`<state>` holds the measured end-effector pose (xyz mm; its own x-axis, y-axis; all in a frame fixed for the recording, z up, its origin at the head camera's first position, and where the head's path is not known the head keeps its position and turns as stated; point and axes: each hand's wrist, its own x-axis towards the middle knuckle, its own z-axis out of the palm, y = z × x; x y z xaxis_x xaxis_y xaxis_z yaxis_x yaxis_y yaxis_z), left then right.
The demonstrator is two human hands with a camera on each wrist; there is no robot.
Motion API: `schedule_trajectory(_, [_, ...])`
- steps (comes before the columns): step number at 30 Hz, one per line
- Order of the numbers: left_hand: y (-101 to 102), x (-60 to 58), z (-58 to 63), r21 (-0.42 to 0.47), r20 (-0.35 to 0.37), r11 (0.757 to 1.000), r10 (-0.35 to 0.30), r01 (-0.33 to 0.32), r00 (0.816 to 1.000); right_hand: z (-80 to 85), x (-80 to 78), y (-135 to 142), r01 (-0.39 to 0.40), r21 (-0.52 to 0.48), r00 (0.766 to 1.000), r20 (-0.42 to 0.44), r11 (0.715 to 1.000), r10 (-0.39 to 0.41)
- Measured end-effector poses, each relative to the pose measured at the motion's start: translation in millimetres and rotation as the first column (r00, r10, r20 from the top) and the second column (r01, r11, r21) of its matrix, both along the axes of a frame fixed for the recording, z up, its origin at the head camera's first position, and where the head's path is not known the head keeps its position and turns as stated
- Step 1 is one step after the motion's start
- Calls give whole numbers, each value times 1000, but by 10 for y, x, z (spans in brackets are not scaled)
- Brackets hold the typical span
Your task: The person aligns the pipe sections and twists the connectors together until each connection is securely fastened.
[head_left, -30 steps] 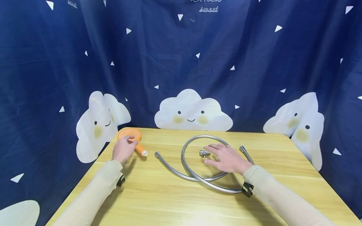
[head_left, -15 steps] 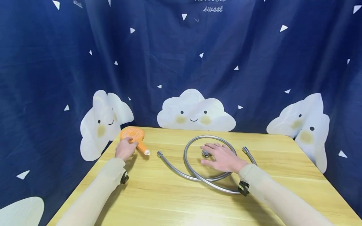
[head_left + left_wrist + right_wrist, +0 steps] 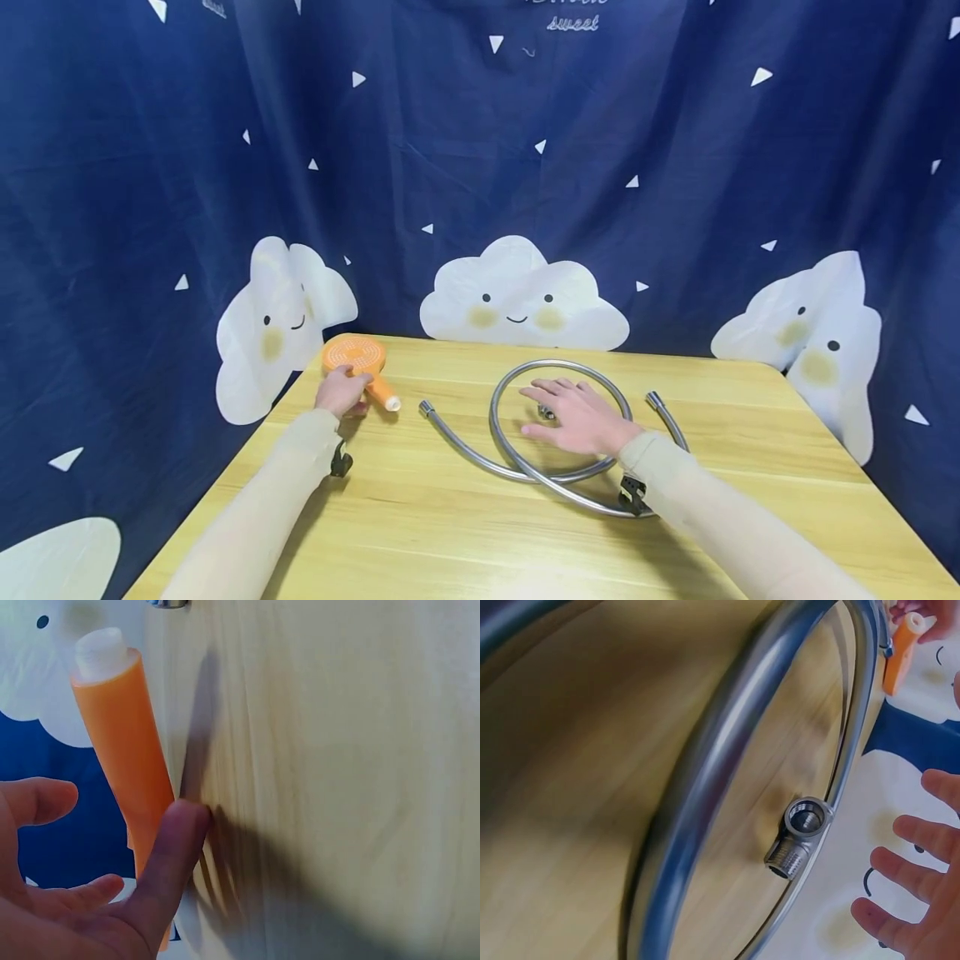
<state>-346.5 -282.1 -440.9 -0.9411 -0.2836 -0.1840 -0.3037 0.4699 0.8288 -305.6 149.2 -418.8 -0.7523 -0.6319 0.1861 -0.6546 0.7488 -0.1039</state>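
An orange shower head point(image 3: 355, 354) with a white threaded handle end lies at the table's far left corner. My left hand point(image 3: 341, 392) is at its handle; in the left wrist view a fingertip point(image 3: 184, 825) overlaps the handle and the thumb stands apart from it. My right hand point(image 3: 577, 419) hovers with spread fingers over a small chrome T-shaped pipe fitting point(image 3: 799, 832), mostly hidden under it in the head view. Around the fitting loops a silver metal shower hose point(image 3: 495, 408), crossing itself, and neither hand grips it.
The wooden table point(image 3: 420, 533) carries all these things. One hose end point(image 3: 427, 408) points toward the shower head, the other hose end point(image 3: 655, 400) stands up right of the right hand. A dark blue curtain point(image 3: 420, 150) with white clouds surrounds the table's back and sides.
My right hand has moved a little left, covering more of the pipe fitting. The left hand stays by the shower head handle. The head view has shifted slightly.
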Motion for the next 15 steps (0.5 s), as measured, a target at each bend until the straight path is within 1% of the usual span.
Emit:
schedule_trajectory(5, [25,-5,29,116,5,993,10,-10,1000,14,-7,-30,-9,-13,1000,6,1000,9])
schedule_trajectory(8, [48,-6,37,164,6,986,20,-21,1000,17,-13,-47,-9,-8,1000,3,1000,9])
schedule_trajectory(15, [44,-65,-17,189,17,980,52,-55,998,38,-25,-111,-25,-4,1000,-10,1000,25])
